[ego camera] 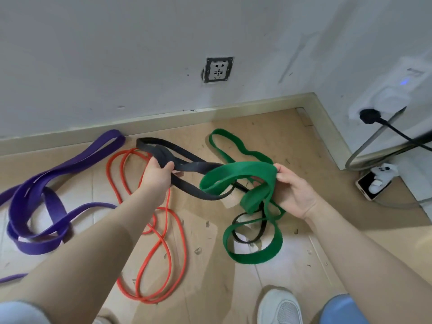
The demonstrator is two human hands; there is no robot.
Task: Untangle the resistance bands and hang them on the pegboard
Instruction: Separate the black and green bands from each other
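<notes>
Tan floor (210, 288) meets a scuffed white wall (117, 54) w/ a socket (218, 70) above the baseboard. Your left hand (156, 173) grips the black band (187, 166), fingers curled round it, lifted off the floor. Your right hand (293, 189) pinches the green band (240, 177) between thumb & fingers; green and black are tangled between your hands, loops trailing to the floor. Purple band (35, 230) lies coiled at left, orange band (177, 242) beside it, under your left forearm. A phone (371, 187) lies at right, near the wall. Your white shoe (279, 307) shows at bottom.
</notes>
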